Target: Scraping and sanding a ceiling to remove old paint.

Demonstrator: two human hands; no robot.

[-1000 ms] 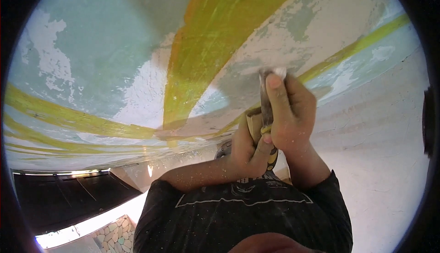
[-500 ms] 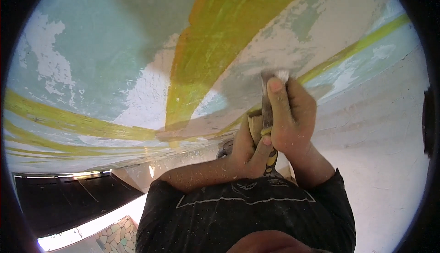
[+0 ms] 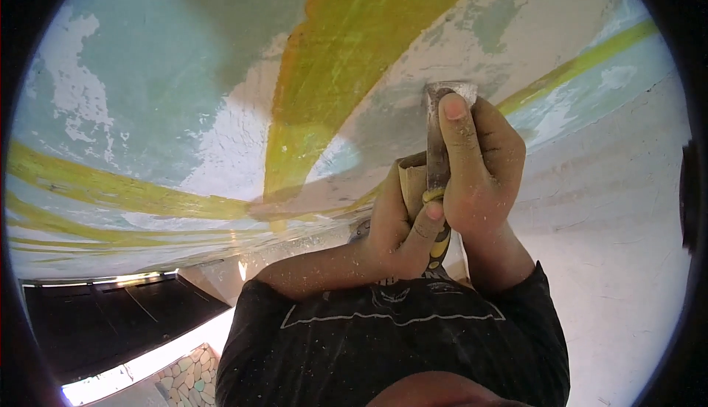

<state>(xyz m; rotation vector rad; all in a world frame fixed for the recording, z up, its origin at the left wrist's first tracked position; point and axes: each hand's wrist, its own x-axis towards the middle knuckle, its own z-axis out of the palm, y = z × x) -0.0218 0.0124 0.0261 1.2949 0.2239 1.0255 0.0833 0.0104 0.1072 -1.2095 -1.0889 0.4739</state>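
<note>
Both of my hands are on a scraper [image 3: 436, 149] with a flat metal blade and a yellow-and-black handle. My left hand [image 3: 398, 233] wraps round the handle near its collar, thumb on top. A folded beige piece [image 3: 414, 183], perhaps sandpaper or card, sits against the left fingers beside the blade. Higher up, my right hand [image 3: 488, 160] grips the blade, its thumb pressed flat close to the wide end. The blade's dusty, whitish edge is at the painted surface [image 3: 398, 119], where pale green paint is patchy and white shows through.
A broad yellow-orange band [image 3: 324, 90] runs across the painted surface, with thinner yellow stripes [image 3: 110, 185] at left. A bare whitish wall [image 3: 597, 237] stands at right. Lower left are a dark panel [image 3: 118, 318] and a stone-patterned patch [image 3: 190, 381].
Both hands have moved the scraper upward in the view and slightly right, along the painted surface. More of the blade's wide end now shows; the grip is the same.
</note>
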